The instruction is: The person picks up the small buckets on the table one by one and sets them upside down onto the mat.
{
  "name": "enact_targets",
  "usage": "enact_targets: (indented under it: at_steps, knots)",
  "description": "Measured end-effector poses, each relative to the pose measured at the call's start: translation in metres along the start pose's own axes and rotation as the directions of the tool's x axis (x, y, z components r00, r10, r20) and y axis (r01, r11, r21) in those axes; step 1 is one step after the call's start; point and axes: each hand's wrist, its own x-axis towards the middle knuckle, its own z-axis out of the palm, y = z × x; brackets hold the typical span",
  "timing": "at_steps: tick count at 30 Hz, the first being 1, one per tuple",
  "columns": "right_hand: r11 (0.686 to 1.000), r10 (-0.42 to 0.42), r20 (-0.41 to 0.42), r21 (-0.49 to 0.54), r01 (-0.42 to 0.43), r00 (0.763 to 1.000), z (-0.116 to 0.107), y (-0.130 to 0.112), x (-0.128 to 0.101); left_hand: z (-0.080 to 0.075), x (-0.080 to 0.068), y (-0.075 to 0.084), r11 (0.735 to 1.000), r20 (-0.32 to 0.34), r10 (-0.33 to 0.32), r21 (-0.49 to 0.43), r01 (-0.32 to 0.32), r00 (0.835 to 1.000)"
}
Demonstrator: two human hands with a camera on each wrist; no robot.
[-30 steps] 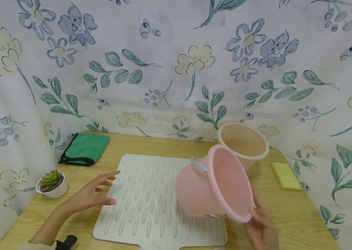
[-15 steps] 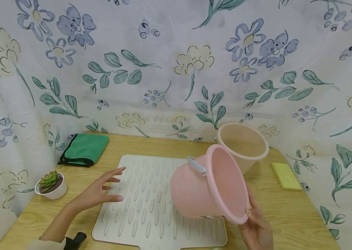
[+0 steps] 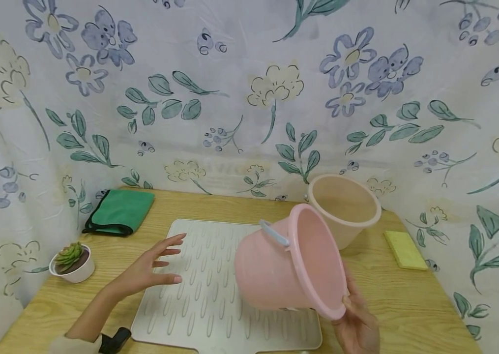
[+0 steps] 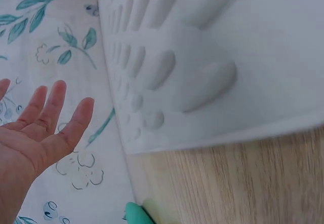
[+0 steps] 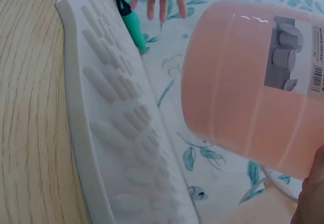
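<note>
Head view: right hand [image 3: 357,327] fingers grip tilted pink bucket [image 3: 286,265] rim; left hand [image 3: 149,270] fingers spread, apart from it.

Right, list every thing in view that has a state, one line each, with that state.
Pink bucket: tilted on its side, held at the rim, empty.
Second bucket: upright on the table, empty.
Right hand: grips the pink bucket's rim.
Left hand: fingers spread, holds nothing, above the drying mat.
Green cloth: folded, lying flat.
Yellow sponge: lying flat.
Potted succulent: upright.
</note>
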Motion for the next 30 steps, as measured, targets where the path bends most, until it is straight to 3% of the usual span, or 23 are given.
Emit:
enact_targets:
  at_steps: [11, 22, 30]
  knots:
    - [1.0, 0.01, 0.005, 0.025, -0.01, 1.0, 0.001, 0.009, 0.003, 0.009, 0.005, 0.008, 0.999, 0.01, -0.005, -0.046, 0.005, 1.0]
    - [0.999, 0.023, 0.018, 0.038, -0.024, 1.0, -0.004, 0.017, 0.004, 0.018, 0.013, 0.016, 0.997, 0.023, 0.039, -0.065, -0.037, 0.999]
    - [0.998, 0.03, 0.035, 0.049, -0.032, 0.999, -0.004, 0.021, 0.005, 0.023, 0.02, 0.025, 0.986, 0.034, 0.082, -0.149, -0.077, 0.996]
